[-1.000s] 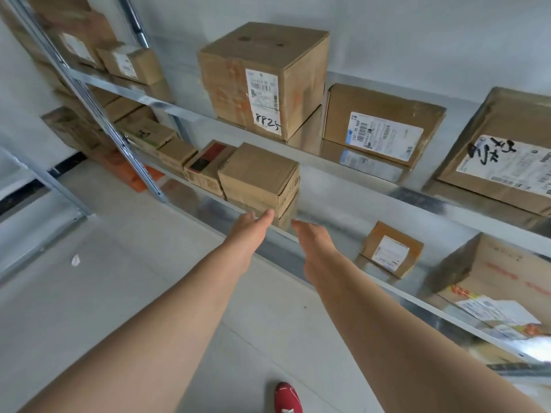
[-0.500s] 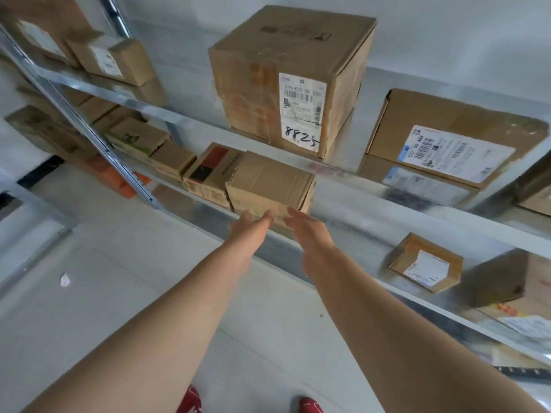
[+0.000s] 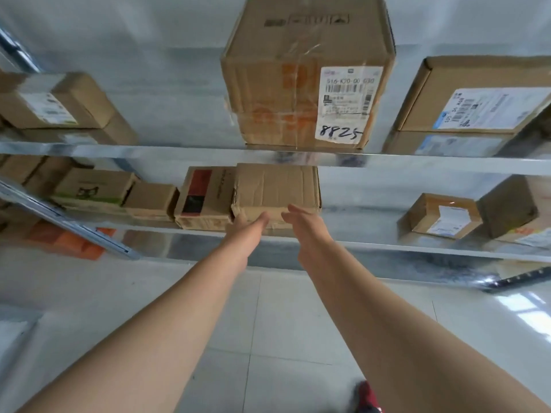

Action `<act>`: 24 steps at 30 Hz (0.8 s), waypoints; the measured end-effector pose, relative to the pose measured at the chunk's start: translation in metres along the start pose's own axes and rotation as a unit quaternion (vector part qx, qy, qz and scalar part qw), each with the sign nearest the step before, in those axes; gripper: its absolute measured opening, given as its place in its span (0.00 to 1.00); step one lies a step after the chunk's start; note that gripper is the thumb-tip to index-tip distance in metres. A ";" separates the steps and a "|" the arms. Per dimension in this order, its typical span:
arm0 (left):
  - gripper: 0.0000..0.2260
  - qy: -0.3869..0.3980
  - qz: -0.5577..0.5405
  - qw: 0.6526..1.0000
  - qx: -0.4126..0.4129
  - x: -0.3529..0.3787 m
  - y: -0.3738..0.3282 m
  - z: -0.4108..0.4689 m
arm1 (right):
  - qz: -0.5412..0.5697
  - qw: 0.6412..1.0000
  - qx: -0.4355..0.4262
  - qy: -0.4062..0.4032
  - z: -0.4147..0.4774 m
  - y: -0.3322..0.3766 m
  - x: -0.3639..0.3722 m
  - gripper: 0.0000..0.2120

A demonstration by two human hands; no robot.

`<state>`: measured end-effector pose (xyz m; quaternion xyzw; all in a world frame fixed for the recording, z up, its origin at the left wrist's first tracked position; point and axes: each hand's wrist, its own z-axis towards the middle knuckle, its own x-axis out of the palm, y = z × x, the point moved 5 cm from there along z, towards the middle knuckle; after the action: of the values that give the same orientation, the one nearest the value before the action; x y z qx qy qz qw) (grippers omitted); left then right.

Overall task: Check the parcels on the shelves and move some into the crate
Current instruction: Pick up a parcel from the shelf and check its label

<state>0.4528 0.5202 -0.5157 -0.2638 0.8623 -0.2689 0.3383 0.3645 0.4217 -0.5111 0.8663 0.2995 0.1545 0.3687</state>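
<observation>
the plain brown parcel (image 3: pixel 275 189) sits at the front edge of the lower shelf (image 3: pixel 417 248), touching the red-and-black box (image 3: pixel 205 198) on its left. a second ago our hands were short of it; now our left hand (image 3: pixel 252 226) and right hand (image 3: pixel 301 222) have their straight fingers against its front face, gripping nothing. the big box marked 8825 (image 3: pixel 298 84) stands above.
</observation>
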 end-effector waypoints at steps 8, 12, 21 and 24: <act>0.38 0.003 -0.017 1.000 0.009 -0.005 0.008 0.045 | 0.038 0.998 -0.004 -0.046 0.032 -0.016 0.015 0.23; 0.39 -0.012 -0.033 0.999 0.010 0.000 0.014 0.073 | 0.041 0.997 -0.014 -0.060 0.063 -0.025 0.013 0.23; 0.41 -0.037 -0.035 0.998 0.025 0.019 0.032 0.154 | -0.039 0.988 -0.064 -0.134 0.144 -0.044 0.007 0.33; 0.42 -0.054 -0.023 0.997 0.049 0.025 0.036 0.177 | -0.088 0.978 -0.089 -0.165 0.151 -0.039 0.000 0.32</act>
<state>0.5555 0.4797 -0.6602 -0.2809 0.8223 -0.3042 0.3904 0.4223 0.3605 -0.6427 0.8140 0.2947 0.0020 0.5006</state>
